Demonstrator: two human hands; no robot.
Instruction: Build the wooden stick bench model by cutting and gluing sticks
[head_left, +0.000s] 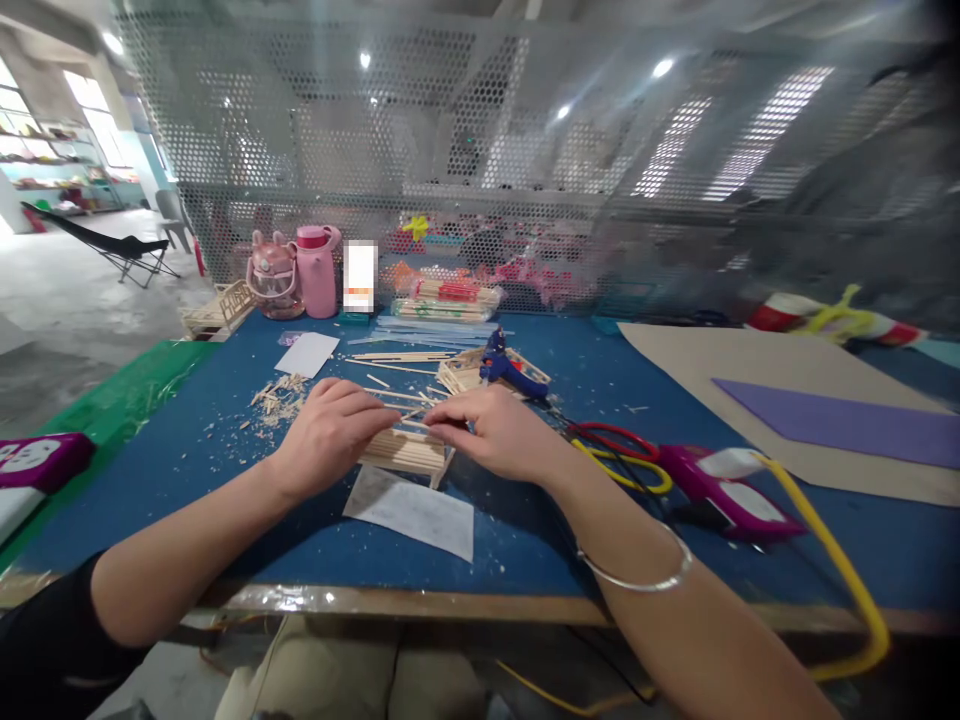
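A small structure of pale wooden sticks rests on the blue table mat, its slatted side up. My left hand is at its left end, fingertips pressed together on a thin stick at the top edge. At the right end my right hand pinches the same edge area, thumb and forefinger near a thin stick. White paper lies just in front of the structure. Behind my right hand, a blue glue gun leans on another wooden stick piece.
Wood scraps and a white card lie left. Pink bottles and bundled sticks stand or lie at the back. On the right are red-handled scissors, a purple-and-white device with a yellow cable, and purple sheet.
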